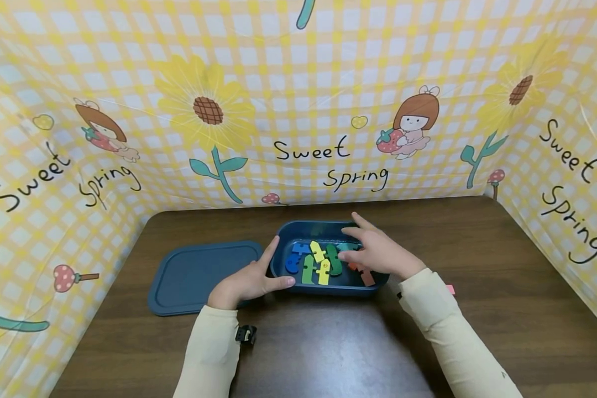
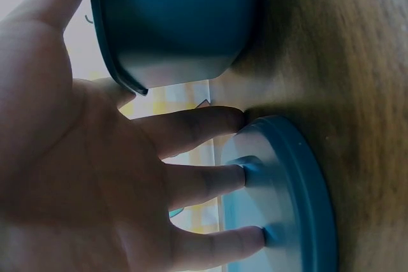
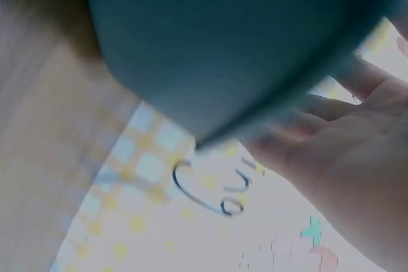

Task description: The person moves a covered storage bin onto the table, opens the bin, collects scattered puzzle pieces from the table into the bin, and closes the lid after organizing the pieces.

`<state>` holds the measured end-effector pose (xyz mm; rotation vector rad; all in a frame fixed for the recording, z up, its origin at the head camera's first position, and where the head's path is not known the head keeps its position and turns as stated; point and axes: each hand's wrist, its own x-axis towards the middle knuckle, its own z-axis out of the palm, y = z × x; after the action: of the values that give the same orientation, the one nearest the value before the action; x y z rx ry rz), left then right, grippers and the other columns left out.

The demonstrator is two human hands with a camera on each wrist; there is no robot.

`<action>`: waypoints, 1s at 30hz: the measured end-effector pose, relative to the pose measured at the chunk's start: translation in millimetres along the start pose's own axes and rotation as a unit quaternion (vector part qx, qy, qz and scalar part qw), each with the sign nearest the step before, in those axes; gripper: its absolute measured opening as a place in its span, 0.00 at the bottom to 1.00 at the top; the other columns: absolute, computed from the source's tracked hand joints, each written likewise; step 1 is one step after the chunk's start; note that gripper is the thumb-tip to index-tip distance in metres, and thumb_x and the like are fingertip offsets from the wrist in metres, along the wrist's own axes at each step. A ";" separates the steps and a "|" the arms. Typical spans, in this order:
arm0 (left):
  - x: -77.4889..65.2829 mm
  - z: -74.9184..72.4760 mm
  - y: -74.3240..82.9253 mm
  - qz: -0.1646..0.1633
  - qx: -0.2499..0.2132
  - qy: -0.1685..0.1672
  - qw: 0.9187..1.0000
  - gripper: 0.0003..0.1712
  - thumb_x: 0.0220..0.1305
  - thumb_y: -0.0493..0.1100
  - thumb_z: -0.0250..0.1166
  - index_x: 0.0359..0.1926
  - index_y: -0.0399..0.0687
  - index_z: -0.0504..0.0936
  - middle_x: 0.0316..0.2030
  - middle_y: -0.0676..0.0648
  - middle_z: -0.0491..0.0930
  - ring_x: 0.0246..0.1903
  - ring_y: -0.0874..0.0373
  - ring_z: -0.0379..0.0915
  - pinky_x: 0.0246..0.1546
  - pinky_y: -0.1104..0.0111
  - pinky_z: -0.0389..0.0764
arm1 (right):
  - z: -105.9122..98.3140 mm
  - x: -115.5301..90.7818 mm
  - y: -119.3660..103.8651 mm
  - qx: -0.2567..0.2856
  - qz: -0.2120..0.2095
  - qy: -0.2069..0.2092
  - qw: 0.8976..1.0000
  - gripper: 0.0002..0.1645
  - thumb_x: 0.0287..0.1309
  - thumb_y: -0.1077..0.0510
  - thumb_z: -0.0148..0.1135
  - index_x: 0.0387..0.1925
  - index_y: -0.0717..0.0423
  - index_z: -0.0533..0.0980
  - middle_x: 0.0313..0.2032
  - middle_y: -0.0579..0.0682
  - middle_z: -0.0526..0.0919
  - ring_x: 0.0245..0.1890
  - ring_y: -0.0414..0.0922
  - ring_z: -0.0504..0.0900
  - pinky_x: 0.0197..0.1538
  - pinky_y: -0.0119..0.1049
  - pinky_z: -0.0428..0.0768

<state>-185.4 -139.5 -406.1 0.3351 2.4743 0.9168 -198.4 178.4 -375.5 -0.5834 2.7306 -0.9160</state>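
Note:
A dark blue plastic box holds several flat pieces with notched, puzzle-like edges, among them a yellow piece, a green piece and a blue piece. My left hand rests at the box's left end, thumb and index finger spread along its rim. In the left wrist view, the other fingers extend straight onto the blue lid. Over the right end of the box is my right hand, fingers extended, partly covering red and teal pieces. Nothing is visibly held in it.
The matching lid lies flat on the wooden table, left of the box. A small pink thing shows beside the right sleeve. Checked yellow cloth rises behind the table and at both sides.

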 end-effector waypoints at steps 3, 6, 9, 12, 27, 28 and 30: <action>-0.3 -0.9 -0.2 0.002 0.004 0.000 1.000 0.62 0.64 0.69 0.65 0.81 0.68 0.31 0.75 0.26 0.48 0.73 0.27 0.41 0.65 0.33 0.54 | -12.2 -5.4 6.1 -0.004 0.005 0.028 1.000 0.39 0.67 0.44 0.65 0.71 0.61 0.68 0.79 0.60 0.43 0.76 0.63 0.50 0.69 0.62 0.59; -1.5 -1.4 0.1 0.002 0.008 -0.001 1.000 0.62 0.64 0.69 0.64 0.81 0.66 0.30 0.75 0.26 0.48 0.73 0.27 0.41 0.65 0.33 0.54 | -25.6 -13.0 13.5 -0.014 0.008 0.051 0.999 0.37 0.69 0.46 0.64 0.71 0.61 0.69 0.78 0.62 0.47 0.75 0.64 0.52 0.69 0.64 0.59; -1.8 -1.6 0.9 0.003 0.008 -0.002 1.000 0.61 0.65 0.67 0.64 0.81 0.66 0.31 0.75 0.27 0.48 0.73 0.27 0.41 0.65 0.33 0.54 | -37.6 -23.3 23.9 -0.021 0.009 0.067 0.997 0.34 0.70 0.48 0.62 0.70 0.62 0.69 0.76 0.64 0.53 0.73 0.65 0.55 0.68 0.65 0.58; -1.9 -1.5 2.0 0.003 0.006 -0.001 1.000 0.61 0.65 0.67 0.64 0.81 0.66 0.31 0.75 0.27 0.48 0.73 0.27 0.41 0.65 0.33 0.53 | -46.8 -37.5 36.3 -0.027 0.011 0.078 0.997 0.32 0.71 0.50 0.61 0.69 0.63 0.70 0.73 0.66 0.60 0.72 0.65 0.58 0.68 0.65 0.59; -1.9 0.8 1.9 0.011 0.007 0.000 1.000 0.62 0.65 0.69 0.64 0.81 0.65 0.30 0.75 0.27 0.48 0.73 0.27 0.42 0.65 0.33 0.54 | -48.0 -112.5 110.6 -0.084 0.027 -0.016 0.996 0.04 0.58 0.62 0.70 0.33 0.51 0.81 0.42 0.55 0.81 0.39 0.52 0.79 0.41 0.48 0.77; -1.5 0.7 1.9 0.011 0.006 0.000 1.000 0.62 0.65 0.69 0.64 0.81 0.65 0.30 0.75 0.27 0.48 0.73 0.27 0.42 0.65 0.33 0.54 | -46.2 -115.1 113.4 -0.088 0.030 -0.026 0.995 0.07 0.55 0.62 0.71 0.29 0.50 0.79 0.38 0.50 0.78 0.35 0.48 0.76 0.37 0.44 0.74; -0.8 0.4 1.7 0.013 0.005 0.000 1.000 0.61 0.65 0.68 0.64 0.81 0.65 0.30 0.75 0.27 0.48 0.73 0.27 0.42 0.65 0.33 0.54 | -42.5 -119.2 117.6 -0.096 0.033 -0.036 0.994 0.13 0.50 0.63 0.74 0.25 0.49 0.75 0.32 0.46 0.73 0.30 0.43 0.70 0.33 0.39 0.69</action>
<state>-184.4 -138.3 -404.9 0.3715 2.4807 0.9138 -139.7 337.9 -406.4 -0.5450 2.7718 -0.6095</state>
